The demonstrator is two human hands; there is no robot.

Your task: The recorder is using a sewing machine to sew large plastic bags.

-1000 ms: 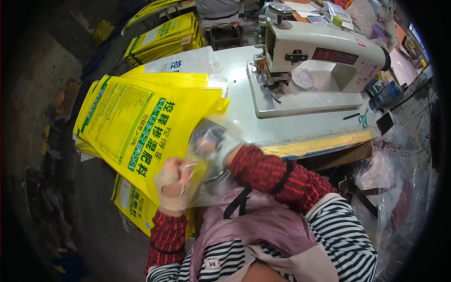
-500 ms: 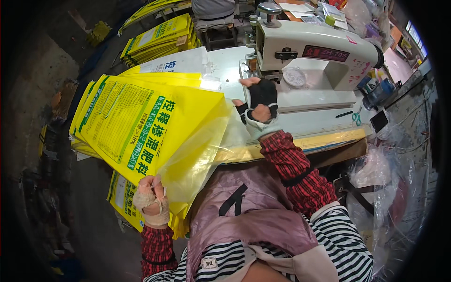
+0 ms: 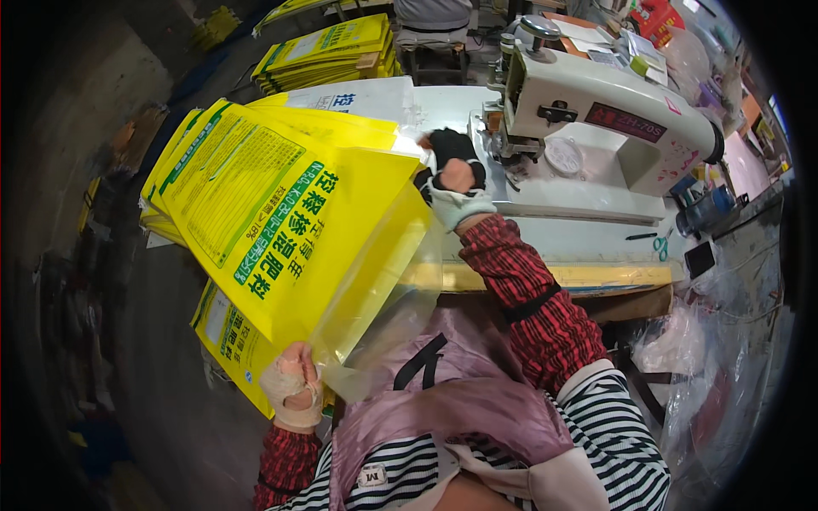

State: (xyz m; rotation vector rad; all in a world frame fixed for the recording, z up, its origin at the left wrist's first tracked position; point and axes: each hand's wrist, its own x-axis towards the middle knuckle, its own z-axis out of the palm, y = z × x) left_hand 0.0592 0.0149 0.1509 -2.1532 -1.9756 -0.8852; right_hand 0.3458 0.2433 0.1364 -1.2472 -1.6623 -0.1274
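Yellow bag (image 3: 247, 196): there it lies, atop its stack at the table's (image 3: 584, 238) left end.
Left hand (image 3: 292, 387): fingers pinching the bag's near corner, beside the clear plastic (image 3: 375, 311).
Right hand (image 3: 457, 175): black-gloved, up at the far corner; gripping or not, I can't tell.
Sewing machine (image 3: 618, 119): standing right of that hand.

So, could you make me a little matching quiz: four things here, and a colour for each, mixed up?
1. left hand
2. right hand
3. scissors
4. sewing machine

A. mostly white
B. in a black glove with bare fingertips
C. teal handles
D. in a beige covering

Pairs: 1-D, 2-B, 3-C, 4-A
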